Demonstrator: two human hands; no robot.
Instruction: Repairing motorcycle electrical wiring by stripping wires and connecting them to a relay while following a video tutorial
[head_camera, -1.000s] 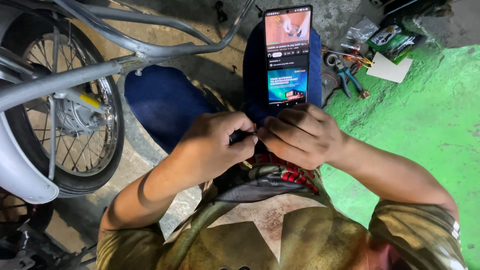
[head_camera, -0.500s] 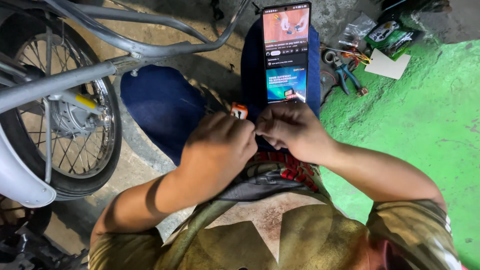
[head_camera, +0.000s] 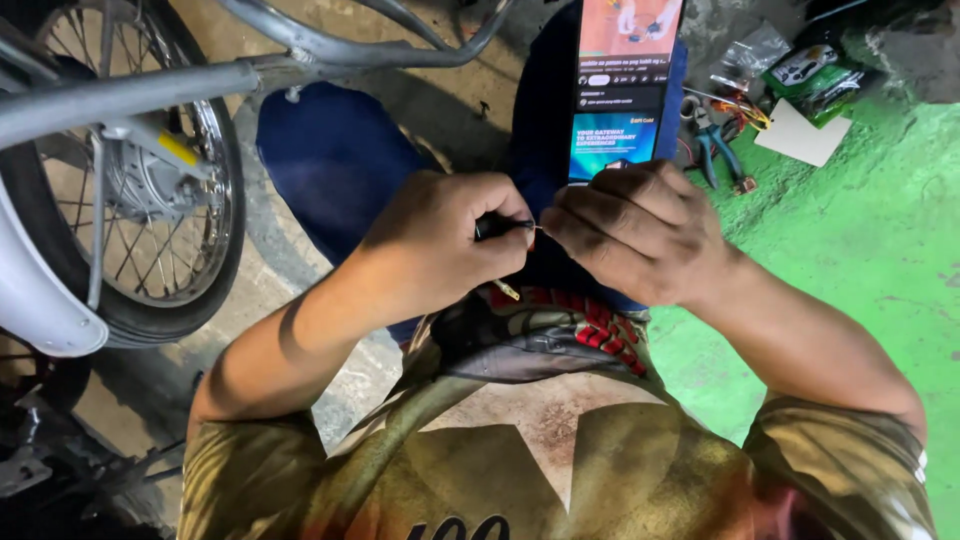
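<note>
Closest to my view I see the shirt (head_camera: 560, 460), olive and tan with a pale star, filling the bottom edge. Just past its collar my two hands meet, knuckles nearly touching. My left hand (head_camera: 440, 245) is curled tight, thumb and forefinger pressed together on a short black cable end (head_camera: 497, 226), which pokes out toward the other hand. My right hand (head_camera: 640, 230) is likewise closed, its fingertips pinching a thin bare wire (head_camera: 537, 228) that runs straight out of that black end. So the wire sits right in the gap between the two grips, held at both sides. How much of it lies hidden inside the fingers, I cannot tell.

Directly beyond the right hand stands a phone (head_camera: 625, 90) upright, its screen lit, leaning against a blue-clad knee (head_camera: 340, 160). Right of the phone, on the green floor (head_camera: 880, 260), lie teal-handled pliers (head_camera: 720, 150), a white card (head_camera: 803, 135) and some small packets (head_camera: 815, 70). Far left of the phone, a spoked motorcycle wheel (head_camera: 140, 200) stands beneath a grey frame tube (head_camera: 130, 95).
</note>
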